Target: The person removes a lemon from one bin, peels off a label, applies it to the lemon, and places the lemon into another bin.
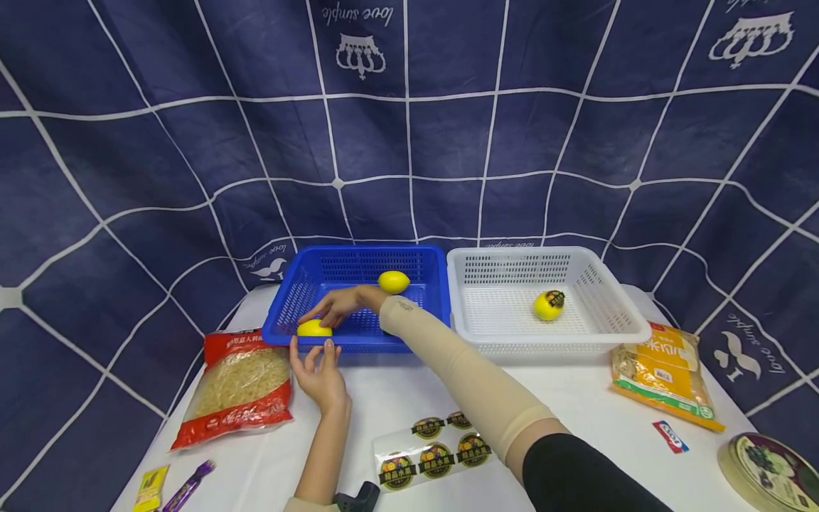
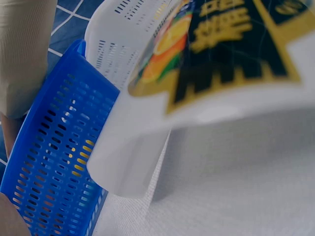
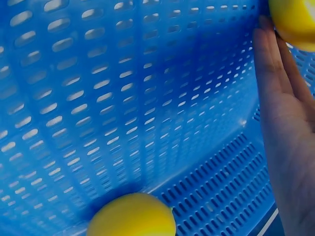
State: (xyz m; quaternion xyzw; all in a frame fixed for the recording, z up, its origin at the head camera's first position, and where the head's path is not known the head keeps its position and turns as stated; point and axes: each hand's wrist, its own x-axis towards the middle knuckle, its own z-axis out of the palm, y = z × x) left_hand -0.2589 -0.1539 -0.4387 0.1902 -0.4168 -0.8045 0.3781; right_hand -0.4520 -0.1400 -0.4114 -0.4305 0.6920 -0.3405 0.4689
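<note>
My right hand [image 1: 345, 304] reaches into the blue basket [image 1: 358, 348] and pinches a yellow lemon [image 1: 313, 328] close to the front left corner. In the right wrist view its fingers [image 3: 268, 64] lie against that lemon [image 3: 298, 22]. My left hand [image 1: 322, 380] is at the outside of the basket's front wall, its fingers spread and pointing up at the rim just below the lemon. Another lemon [image 1: 393, 281] lies toward the back of the blue basket. A sheet of round fruit stickers [image 1: 436, 461] lies on the table, and looms large in the left wrist view.
To the right stands a white basket [image 1: 550, 340] holding a lemon [image 1: 549, 306] with a dark sticker. Bagged food flanks the baskets, a red bag [image 1: 239, 384] left and an orange bag [image 1: 665, 373] right. Small wrapped sweets [image 1: 188, 487] and a round tub [image 1: 771, 469] sit nearer.
</note>
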